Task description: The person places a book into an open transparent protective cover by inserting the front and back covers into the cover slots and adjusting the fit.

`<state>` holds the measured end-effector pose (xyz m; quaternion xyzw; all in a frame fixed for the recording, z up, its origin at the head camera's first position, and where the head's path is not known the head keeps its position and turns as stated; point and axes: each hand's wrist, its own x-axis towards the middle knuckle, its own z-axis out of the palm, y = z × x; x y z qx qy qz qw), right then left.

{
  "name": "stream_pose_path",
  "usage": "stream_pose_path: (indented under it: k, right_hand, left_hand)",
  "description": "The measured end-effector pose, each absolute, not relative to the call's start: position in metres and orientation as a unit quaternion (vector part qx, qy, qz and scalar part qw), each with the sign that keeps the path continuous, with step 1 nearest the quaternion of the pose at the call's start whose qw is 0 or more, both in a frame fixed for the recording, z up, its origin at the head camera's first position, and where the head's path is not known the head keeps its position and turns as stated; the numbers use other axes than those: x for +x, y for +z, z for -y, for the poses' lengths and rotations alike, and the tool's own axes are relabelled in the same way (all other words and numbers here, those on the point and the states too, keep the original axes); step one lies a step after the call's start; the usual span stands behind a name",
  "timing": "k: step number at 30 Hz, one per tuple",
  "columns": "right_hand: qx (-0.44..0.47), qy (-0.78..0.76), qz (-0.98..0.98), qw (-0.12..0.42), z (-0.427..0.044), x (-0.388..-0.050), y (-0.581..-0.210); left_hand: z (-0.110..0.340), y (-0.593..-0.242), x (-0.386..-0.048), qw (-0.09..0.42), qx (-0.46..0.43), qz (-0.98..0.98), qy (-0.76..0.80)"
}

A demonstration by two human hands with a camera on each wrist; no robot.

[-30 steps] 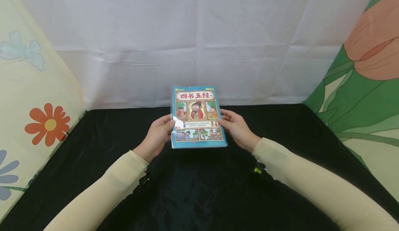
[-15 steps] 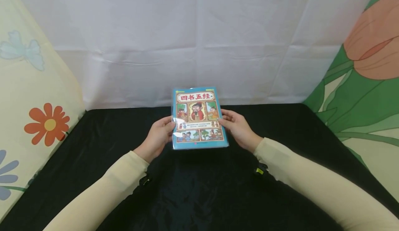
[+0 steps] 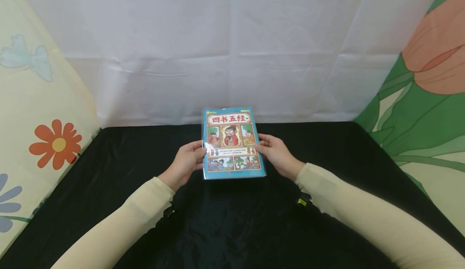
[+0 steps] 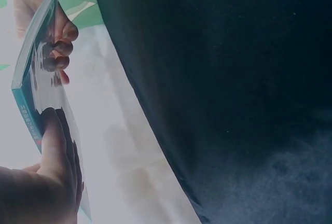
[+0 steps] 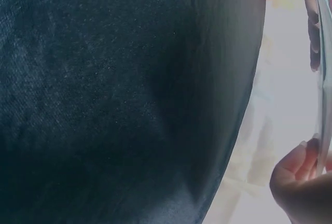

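A blue book with cartoon panels and red title characters, in a glossy clear cover, is held closed above the black cloth in the head view. My left hand grips its left edge, thumb on the front and fingers behind. At the opposite edge my right hand pinches it the same way. The left wrist view shows the spine of the book and the left hand's fingers spread under its back. Along the right border of the right wrist view, the right hand holds the book's page edge.
A black cloth covers the table. Behind it hangs a white curtain. Flower-printed panels flank it, with an orange flower on the left and a large tulip on the right.
Both hands have lowered the book slightly toward the person, and it sits a little further right in the head view. The grip on it stays the same.
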<state>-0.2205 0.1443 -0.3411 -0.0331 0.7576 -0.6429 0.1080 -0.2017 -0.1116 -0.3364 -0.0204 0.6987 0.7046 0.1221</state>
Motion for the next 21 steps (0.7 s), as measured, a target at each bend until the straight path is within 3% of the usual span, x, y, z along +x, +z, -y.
stream_pose_path:
  k: [21]
  right_hand:
    - [-0.017,-0.61,-0.783,0.119,-0.144,-0.223,-0.354]
  left_hand:
    - [0.109,-0.353,-0.205,0.12,-0.046,-0.734,0.667]
